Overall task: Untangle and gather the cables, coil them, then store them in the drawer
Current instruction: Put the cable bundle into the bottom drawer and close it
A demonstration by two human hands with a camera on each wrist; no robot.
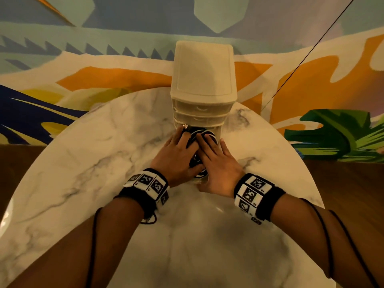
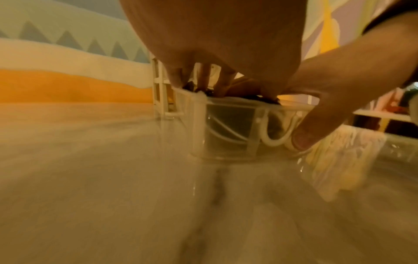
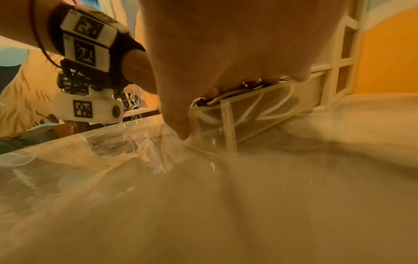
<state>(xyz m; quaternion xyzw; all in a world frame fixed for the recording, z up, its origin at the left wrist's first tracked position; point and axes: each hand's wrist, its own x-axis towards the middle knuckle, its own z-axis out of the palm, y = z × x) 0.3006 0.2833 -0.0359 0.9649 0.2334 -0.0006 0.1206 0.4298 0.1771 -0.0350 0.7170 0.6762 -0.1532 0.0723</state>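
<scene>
A white drawer unit (image 1: 203, 80) stands at the far side of the marble table (image 1: 93, 163). Its clear bottom drawer (image 1: 202, 180) is pulled out toward me. Coiled black and white cables (image 1: 200, 132) fill it, rising to the rim. My left hand (image 1: 176, 156) lies flat on the coil's left side, fingers straight. My right hand (image 1: 215, 161) presses flat on the right side. In the left wrist view, white loops show through the drawer's wall (image 2: 228, 128), and the right thumb (image 2: 303, 139) rests against the drawer front. The right wrist view shows that thumb (image 3: 181, 128) beside the drawer (image 3: 248, 116) and the cables (image 3: 226, 97).
The two upper drawers (image 1: 199, 110) are closed. A painted wall (image 1: 104, 75) rises right behind the table. A thin black cord (image 1: 301, 59) runs diagonally across the wall at the right. Bare marble lies on both sides of the drawer and in front of me.
</scene>
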